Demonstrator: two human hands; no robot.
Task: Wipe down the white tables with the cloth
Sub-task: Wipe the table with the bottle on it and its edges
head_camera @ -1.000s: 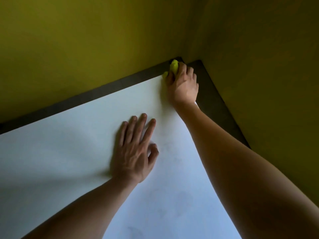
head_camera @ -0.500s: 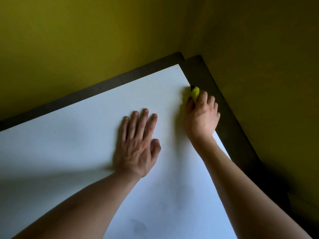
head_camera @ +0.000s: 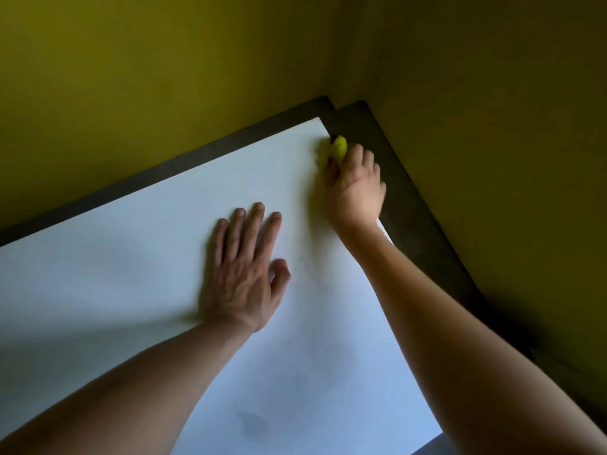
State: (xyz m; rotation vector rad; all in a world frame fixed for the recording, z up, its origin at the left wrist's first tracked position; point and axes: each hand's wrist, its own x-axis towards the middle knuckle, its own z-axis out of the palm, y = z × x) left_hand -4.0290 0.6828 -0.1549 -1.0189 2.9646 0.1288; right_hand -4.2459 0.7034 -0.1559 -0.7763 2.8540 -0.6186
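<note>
A white table (head_camera: pixel 131 264) fills the lower left and middle of the head view, its far right corner set into a room corner. My right hand (head_camera: pixel 354 185) grips a small yellow-green cloth (head_camera: pixel 339 148) and presses it on the table's right edge, just short of that corner. Most of the cloth is hidden under the fingers. My left hand (head_camera: pixel 244 274) lies flat on the tabletop near the middle, fingers straight and spread, holding nothing.
Two olive-yellow walls (head_camera: pixel 164 77) meet behind the table's corner. A dark strip (head_camera: pixel 410 198) runs between the table edges and the walls. Faint grey smudges (head_camera: pixel 253 421) mark the tabletop near the front.
My right hand drew the cloth back from the far corner along the right edge, then slid it forward again toward the corner. My left hand stayed flat in place.
</note>
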